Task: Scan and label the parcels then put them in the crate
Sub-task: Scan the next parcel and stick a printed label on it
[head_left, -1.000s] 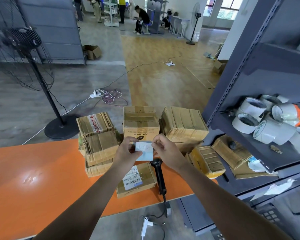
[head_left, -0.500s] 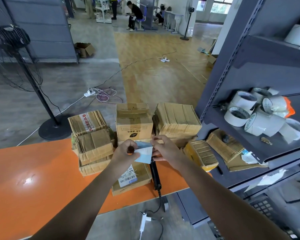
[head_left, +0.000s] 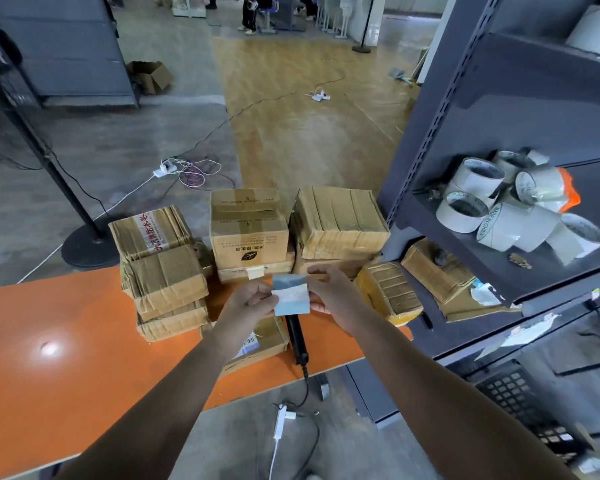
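I log left hand [head_left: 253,301] and right hand [head_left: 329,292] both pinching the label [head_left: 291,299] just over the scanner [head_left: 297,336], peeling I judge; parcels [head_left: 248,233] beside and behind the scanner sit uncrated, so most work remains.

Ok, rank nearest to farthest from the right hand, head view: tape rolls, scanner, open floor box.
1. Scanner: lying just below the right hand.
2. Tape rolls: on the shelf, to the right.
3. Open box: on the floor, far left.
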Demonstrator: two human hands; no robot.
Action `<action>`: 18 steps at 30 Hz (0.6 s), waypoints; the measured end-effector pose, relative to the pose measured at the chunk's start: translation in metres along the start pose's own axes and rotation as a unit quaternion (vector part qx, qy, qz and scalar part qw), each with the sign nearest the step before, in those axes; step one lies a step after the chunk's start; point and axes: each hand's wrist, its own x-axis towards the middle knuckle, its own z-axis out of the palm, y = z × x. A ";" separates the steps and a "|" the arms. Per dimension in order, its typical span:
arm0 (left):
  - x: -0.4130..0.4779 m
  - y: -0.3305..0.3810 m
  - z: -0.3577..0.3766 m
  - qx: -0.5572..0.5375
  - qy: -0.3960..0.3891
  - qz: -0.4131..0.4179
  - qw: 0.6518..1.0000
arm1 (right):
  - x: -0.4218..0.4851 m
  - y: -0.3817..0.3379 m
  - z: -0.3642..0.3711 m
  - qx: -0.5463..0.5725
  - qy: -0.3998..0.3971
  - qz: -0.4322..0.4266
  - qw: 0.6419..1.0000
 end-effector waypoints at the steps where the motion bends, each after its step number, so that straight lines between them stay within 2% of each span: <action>1: 0.002 -0.002 0.002 0.003 0.005 -0.001 1.000 | 0.003 0.004 -0.003 0.003 0.002 0.003 1.000; 6: 0.012 -0.018 0.013 -0.028 0.080 -0.042 0.995 | 0.027 0.030 -0.020 -0.040 0.060 0.004 0.997; 8: 0.018 -0.026 0.016 -0.053 0.111 -0.074 0.990 | 0.032 0.038 -0.030 -0.117 0.073 -0.022 0.990; 11: 0.026 -0.040 0.020 -0.048 0.141 -0.122 0.981 | 0.041 0.051 -0.043 -0.326 0.060 -0.106 0.938; 13: 0.030 -0.050 0.025 -0.031 0.146 -0.147 0.978 | 0.049 0.063 -0.047 -0.422 0.039 -0.133 0.896; 18: 0.033 -0.070 0.033 -0.013 0.180 -0.180 0.967 | 0.062 0.091 -0.047 -0.500 0.009 -0.142 0.854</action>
